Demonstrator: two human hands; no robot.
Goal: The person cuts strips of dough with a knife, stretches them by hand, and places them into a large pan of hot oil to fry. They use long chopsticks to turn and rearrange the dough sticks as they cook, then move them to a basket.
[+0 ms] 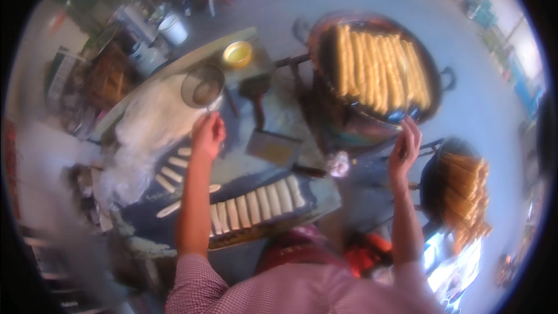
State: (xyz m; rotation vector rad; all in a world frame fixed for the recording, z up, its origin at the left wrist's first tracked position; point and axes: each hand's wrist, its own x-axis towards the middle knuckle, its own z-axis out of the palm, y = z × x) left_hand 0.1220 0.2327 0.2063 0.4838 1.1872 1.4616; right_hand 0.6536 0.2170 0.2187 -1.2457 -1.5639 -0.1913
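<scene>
My left hand [210, 135] is closed around the handle end of a round metal strainer [202, 86], which is over the floured left part of the worktable [226, 157]. At the near rim of a large wok of dark oil [324, 67], my right hand [404, 146] grips a thin utensil [406, 104], probably chopsticks, blurred against the food. A row of long golden fried dough sticks [375, 69] lies side by side in the oil. Pale raw dough strips [257, 206] line the table's near edge. Shorter dough pieces [172, 173] lie beside my left forearm.
A cleaver [272, 147] and a dark brush-like tool [257, 100] lie mid-table, with a bowl of yellow liquid [237, 54] at the far end. Plastic sheeting [126, 174] is bunched at left. Finished dough sticks [464, 192] fill a dark container at right.
</scene>
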